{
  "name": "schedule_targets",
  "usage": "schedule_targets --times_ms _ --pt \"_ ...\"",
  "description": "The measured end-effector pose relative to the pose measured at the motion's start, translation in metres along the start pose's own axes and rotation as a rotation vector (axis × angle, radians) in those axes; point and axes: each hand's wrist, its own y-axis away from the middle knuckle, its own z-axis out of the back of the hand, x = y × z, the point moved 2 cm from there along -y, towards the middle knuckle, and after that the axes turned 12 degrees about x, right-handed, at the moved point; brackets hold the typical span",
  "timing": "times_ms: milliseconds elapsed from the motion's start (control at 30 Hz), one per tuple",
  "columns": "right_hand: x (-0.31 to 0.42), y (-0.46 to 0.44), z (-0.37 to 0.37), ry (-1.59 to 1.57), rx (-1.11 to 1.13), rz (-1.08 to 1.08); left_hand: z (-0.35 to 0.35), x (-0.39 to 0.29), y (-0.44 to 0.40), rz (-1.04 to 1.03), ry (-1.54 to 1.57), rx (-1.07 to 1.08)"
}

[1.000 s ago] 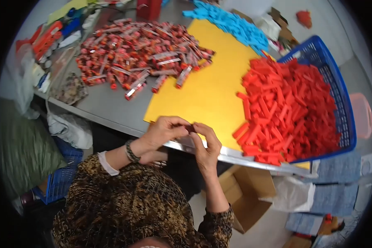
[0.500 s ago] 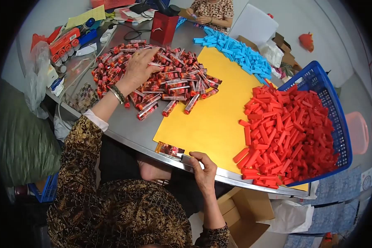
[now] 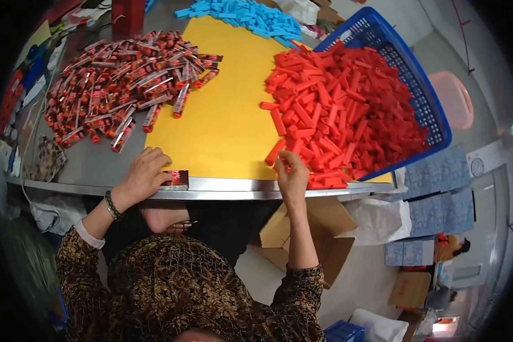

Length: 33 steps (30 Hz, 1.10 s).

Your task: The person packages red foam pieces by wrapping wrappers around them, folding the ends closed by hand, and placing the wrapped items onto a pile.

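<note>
My left hand (image 3: pixel 141 178) is at the table's front edge, its fingers on a dark red wrapped packet (image 3: pixel 178 179) that lies flat on the edge. At the near left side of a large heap of red pieces (image 3: pixel 325 114) is my right hand (image 3: pixel 292 178). Its thumb and index finger are slightly apart, with the fingertips beside the end of one red piece (image 3: pixel 275 153). Under part of the heap lies a yellow sheet (image 3: pixel 222 114). Many wrapped red packets (image 3: pixel 119 85) are piled on the left.
A blue basket (image 3: pixel 419 91) lies tipped behind the red heap. Light blue pieces (image 3: pixel 245 17) lie at the back, and a red box (image 3: pixel 127 17) stands behind the packets. Below the table is an open cardboard box (image 3: pixel 325 233). Other people (image 3: pixel 450 248) are far off at the right.
My left hand has come back from the packet pile to the packet at the edge. My right hand has let go of that packet and moved to the red pieces. The view has shifted right.
</note>
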Motion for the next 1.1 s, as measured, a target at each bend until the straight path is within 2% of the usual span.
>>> schedule_targets --times_ms 33,133,300,400,533,667,767,867,933,1100 --pt "-0.006 0.001 0.009 0.084 -0.014 -0.045 -0.002 0.001 0.0 0.005 -0.006 0.014" --pt "-0.017 0.008 0.015 0.292 -0.015 0.011 -0.005 0.006 -0.003 0.087 0.069 0.12" --pt "-0.01 0.0 -0.005 0.614 0.015 0.219 -0.008 0.014 -0.008 0.17 0.191 0.175" --pt "-0.012 -0.012 -0.012 0.752 0.162 0.186 -0.009 0.016 -0.011 0.198 0.231 0.17" --pt "-0.02 -0.022 -0.017 0.713 0.274 0.224 -0.011 0.017 -0.01 0.103 0.151 0.093" --pt "-0.029 -0.028 -0.018 0.524 0.322 0.251 -0.011 0.014 -0.008 0.096 0.125 0.054" --pt "-0.017 -0.026 -0.017 0.351 0.367 0.259 -0.01 0.007 -0.006 0.012 0.011 -0.02" --pt "0.002 -0.013 -0.033 0.194 0.421 0.299 -0.017 0.012 -0.003 0.03 0.063 -0.002" --pt "0.022 -0.007 -0.038 0.214 0.393 0.313 -0.016 0.011 -0.003 0.028 0.059 0.001" --pt "0.013 -0.008 -0.053 0.104 0.237 0.272 -0.013 0.005 -0.003 0.018 0.031 -0.032"
